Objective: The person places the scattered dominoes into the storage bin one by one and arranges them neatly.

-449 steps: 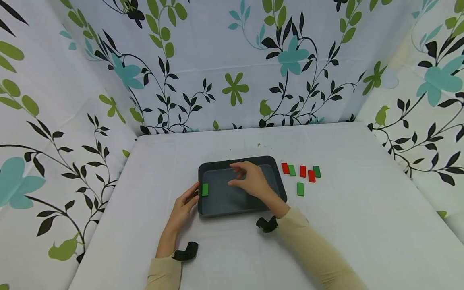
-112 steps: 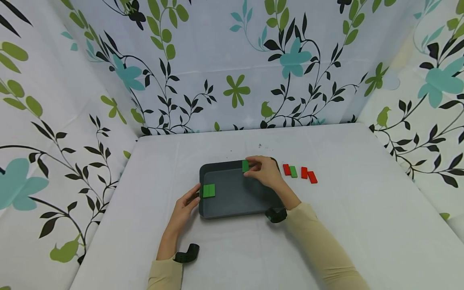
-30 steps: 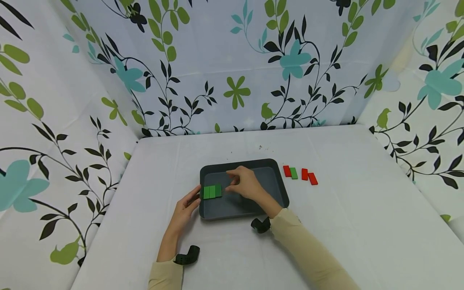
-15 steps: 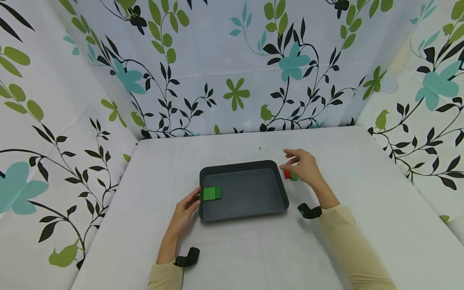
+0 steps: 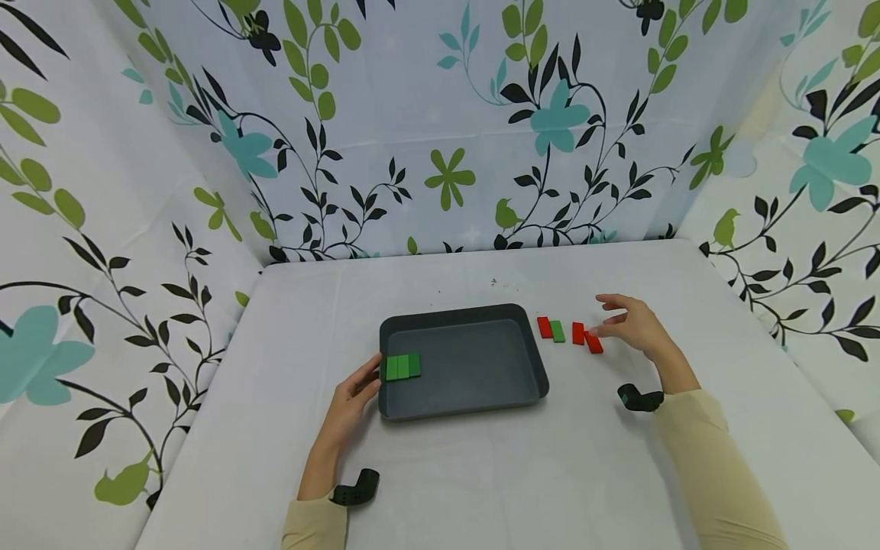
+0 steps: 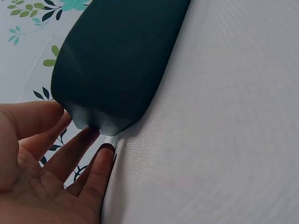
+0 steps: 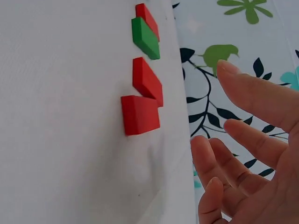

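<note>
A dark grey baking tray (image 5: 474, 363) lies on the white table. Three green blocks (image 5: 402, 367) stand side by side against its left end. My left hand (image 5: 347, 409) touches the tray's left outer wall with fairly straight fingers, and in the left wrist view the fingertips (image 6: 92, 133) meet the tray's end (image 6: 112, 88). My right hand (image 5: 635, 328), fingers apart and holding nothing, hovers over the rightmost red block (image 5: 593, 342). Just left of that is another red block (image 5: 578, 333). In the right wrist view, a gap separates the hand (image 7: 252, 158) from the red blocks (image 7: 140, 114).
Between the tray and those two blocks lie a green block (image 5: 558, 331) and a red block (image 5: 545, 327), side by side. Small specks (image 5: 495, 282) mark the cloth behind the tray. A flower-patterned curtain (image 5: 440, 137) hangs around the table.
Over the last fifteen seconds the green blocks in the tray went from one to three. My right hand has left the tray and moved right to the red blocks; the left hand stayed.
</note>
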`<state>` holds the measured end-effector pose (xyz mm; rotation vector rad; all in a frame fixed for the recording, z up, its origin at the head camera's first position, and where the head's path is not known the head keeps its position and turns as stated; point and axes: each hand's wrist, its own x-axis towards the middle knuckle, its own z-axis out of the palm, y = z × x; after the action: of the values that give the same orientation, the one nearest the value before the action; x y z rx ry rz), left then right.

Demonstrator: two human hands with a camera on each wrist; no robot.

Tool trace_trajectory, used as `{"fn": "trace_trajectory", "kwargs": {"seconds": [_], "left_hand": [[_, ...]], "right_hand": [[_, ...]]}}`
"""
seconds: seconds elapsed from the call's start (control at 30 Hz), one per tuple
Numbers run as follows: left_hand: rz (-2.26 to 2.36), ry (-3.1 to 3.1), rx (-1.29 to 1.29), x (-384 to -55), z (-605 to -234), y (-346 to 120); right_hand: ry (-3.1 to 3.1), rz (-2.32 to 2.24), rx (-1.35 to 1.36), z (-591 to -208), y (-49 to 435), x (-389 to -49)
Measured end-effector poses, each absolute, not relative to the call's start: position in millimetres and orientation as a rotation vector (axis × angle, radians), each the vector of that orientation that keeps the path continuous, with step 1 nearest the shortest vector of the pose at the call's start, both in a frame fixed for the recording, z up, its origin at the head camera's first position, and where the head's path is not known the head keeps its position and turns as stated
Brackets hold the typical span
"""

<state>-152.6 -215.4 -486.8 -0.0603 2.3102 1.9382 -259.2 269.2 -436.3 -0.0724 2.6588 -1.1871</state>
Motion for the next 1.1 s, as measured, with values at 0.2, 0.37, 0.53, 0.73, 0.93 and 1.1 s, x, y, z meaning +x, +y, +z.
{"fn": "trace_trajectory", "kwargs": {"seconds": [0.2,0.37,0.53,0.73,0.93,1.1], "left_hand": [[1.944,2.302,-0.063,-152,-487,-215],[1.934,2.315,-0.060,-152,-486,-215],[1.931,2.326,-0.051,-153,-488,-216],[1.933,2.335,-0.059,-153,-491,-216],[1.923,2.344,-0.075,-152,-491,-216],[1.930,2.328,-0.071,-153,-489,-216]], "right_hand": [[2.600,-1.192,-0.111,-452,280,-257],[2.581,-1.183,-0.130,-458,283,-255],[2.575,-1.175,-0.137,-464,285,-255],[2.588,-1.170,-0.145,-471,286,-255],[2.619,-1.176,-0.128,-474,283,-254],[2.666,-1.153,-0.108,-475,277,-253]]}}
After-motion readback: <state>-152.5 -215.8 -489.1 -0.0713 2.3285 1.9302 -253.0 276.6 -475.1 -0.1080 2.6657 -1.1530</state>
